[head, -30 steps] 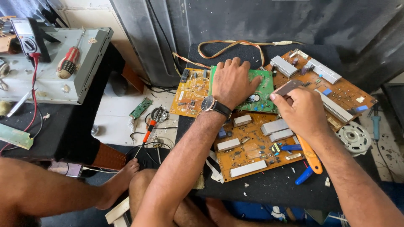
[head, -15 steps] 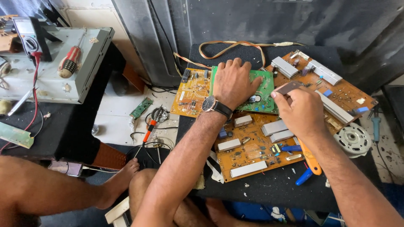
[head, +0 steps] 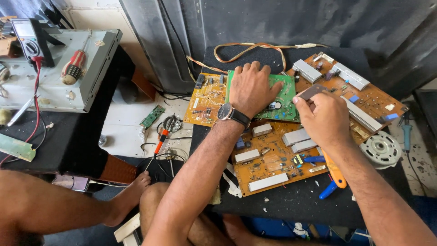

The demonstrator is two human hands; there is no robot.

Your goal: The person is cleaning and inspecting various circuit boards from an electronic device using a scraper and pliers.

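Note:
My left hand (head: 253,87), with a wristwatch on the wrist, lies flat with spread fingers on a green circuit board (head: 286,98). My right hand (head: 321,116) pinches a small flat grey-brown component (head: 312,92) just above that board's right edge. An orange circuit board (head: 271,159) with pale rectangular parts lies below both hands. A second orange board (head: 205,99) sits to the left, and a third one (head: 364,93) to the right.
Orange-and-blue pliers (head: 334,175) lie on the lower board's right edge, with a round metal motor part (head: 380,148) beside them. A grey metal case (head: 54,73) carries a multimeter (head: 28,42) and a red screwdriver (head: 73,66). Another person's leg and foot (head: 68,205) lie at lower left.
My right hand has shifted slightly with the small component. My left hand stays pressed on the green board.

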